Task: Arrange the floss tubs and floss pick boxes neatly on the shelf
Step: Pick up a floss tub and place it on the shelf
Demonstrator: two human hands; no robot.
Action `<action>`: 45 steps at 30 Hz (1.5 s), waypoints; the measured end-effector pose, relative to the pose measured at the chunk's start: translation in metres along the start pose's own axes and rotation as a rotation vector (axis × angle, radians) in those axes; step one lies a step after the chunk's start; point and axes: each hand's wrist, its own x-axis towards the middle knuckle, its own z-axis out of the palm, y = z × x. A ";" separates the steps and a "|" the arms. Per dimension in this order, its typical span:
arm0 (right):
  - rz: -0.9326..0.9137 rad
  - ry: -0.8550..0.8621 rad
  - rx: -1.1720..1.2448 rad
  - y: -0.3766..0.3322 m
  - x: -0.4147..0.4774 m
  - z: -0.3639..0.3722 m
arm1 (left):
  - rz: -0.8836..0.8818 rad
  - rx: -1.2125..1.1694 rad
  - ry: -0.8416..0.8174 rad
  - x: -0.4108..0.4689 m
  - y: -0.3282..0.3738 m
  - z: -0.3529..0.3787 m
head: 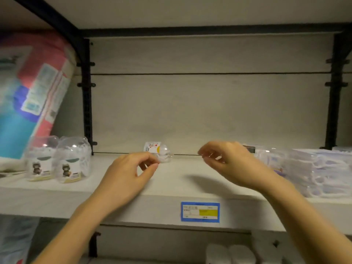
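A clear floss tub (159,151) with a white and yellow label lies on its side at the back of the shelf (171,199). My left hand (129,174) hovers just in front of it, thumb and forefinger loosely curled close to its clear end, with nothing visibly held. My right hand (228,162) hangs above the shelf to the right, fingers loosely curled and empty. Two upright floss tubs (73,161) stand side by side at the left. Stacks of clear floss pick boxes (314,168) fill the right end, partly behind my right wrist.
A large pink and blue soft package (28,88) leans at the far left, behind the upright tubs. Black uprights (86,96) frame the bay. A blue price label (200,212) sits on the shelf's front edge. White packs (230,253) lie on the shelf below.
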 end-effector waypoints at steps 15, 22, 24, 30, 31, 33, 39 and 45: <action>0.159 -0.376 -0.038 -0.009 0.167 0.104 | -0.118 0.062 -0.092 0.018 -0.047 -0.001; 0.187 -0.392 0.012 0.005 0.180 0.130 | -0.147 0.051 -0.064 0.018 -0.048 0.001; 0.162 -0.359 -0.009 0.006 0.178 0.131 | -0.155 0.058 -0.072 0.018 -0.048 0.001; -0.103 -0.343 0.024 -0.010 0.159 0.080 | -0.193 -0.003 -0.027 0.020 -0.052 -0.001; -0.156 -0.332 0.094 -0.013 0.150 0.066 | -0.211 -0.053 0.015 0.021 -0.049 -0.003; -0.268 -0.304 0.213 -0.021 0.126 0.038 | -0.259 -0.177 0.085 0.023 -0.042 -0.008; -0.531 -0.286 0.126 -0.043 0.070 -0.017 | -0.297 -0.921 -0.368 0.024 -0.017 -0.023; -0.462 -0.373 0.185 -0.042 0.045 -0.037 | -0.288 -1.148 -0.442 0.012 0.004 -0.016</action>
